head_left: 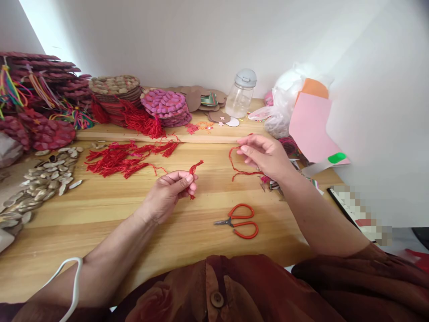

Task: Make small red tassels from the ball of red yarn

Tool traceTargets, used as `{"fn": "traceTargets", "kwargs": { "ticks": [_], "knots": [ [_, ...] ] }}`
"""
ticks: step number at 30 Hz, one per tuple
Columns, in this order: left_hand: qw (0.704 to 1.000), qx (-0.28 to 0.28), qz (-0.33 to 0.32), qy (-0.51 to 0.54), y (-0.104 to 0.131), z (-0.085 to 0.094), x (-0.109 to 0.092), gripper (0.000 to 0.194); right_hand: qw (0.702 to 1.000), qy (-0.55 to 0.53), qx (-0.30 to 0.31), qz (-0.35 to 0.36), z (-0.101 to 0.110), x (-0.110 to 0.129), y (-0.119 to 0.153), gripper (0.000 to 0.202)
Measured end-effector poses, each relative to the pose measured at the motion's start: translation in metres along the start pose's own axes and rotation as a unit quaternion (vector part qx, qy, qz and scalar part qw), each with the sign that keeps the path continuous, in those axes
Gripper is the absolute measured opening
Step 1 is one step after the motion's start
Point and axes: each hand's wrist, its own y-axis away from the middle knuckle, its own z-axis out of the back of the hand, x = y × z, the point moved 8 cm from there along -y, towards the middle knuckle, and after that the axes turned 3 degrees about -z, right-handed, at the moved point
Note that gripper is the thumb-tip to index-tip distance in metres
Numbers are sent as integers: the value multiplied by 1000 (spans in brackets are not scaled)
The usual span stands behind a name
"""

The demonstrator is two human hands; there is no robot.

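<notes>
Pinched between the thumb and fingers of my left hand [177, 185] is a small bundle of red yarn [196, 167], its ends sticking out above and below. My right hand [263, 152], to the right and slightly higher, has thumb and fingertips closed on a thin red yarn strand [231, 157] that loops down to the table. Orange-handled scissors [239, 221] lie on the wood nearer to me, blades pointing left. A pile of red tassels [115, 158] rests beyond my left hand.
Seed pods [50, 176] lie at the left. Along the back stand stacked decorated discs [166, 105], brown cardboard circles [194, 100], a water bottle [240, 96] and a plastic bag [279, 105]. Pink paper [310, 125] leans at the right, near a glue stick [321, 164].
</notes>
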Motion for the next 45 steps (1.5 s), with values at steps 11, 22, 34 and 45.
{"fn": "traceTargets", "kwargs": {
  "ticks": [11, 22, 34, 45],
  "knots": [
    [1000, 5, -9, 5, 2, -5, -2, 23, 898, 435, 49, 50, -1, -52, 15, 7],
    [1000, -5, -25, -4, -1, -1, -2, 19, 942, 308, 94, -90, 15, -62, 40, 5],
    [997, 18, 58, 44, 8, -12, 8, 20, 976, 37, 47, -209, 22, -77, 61, 28],
    [987, 23, 137, 81, 14, -23, 31, 9, 940, -108, 33, -323, -4, -94, 100, 48]
  ]
}}
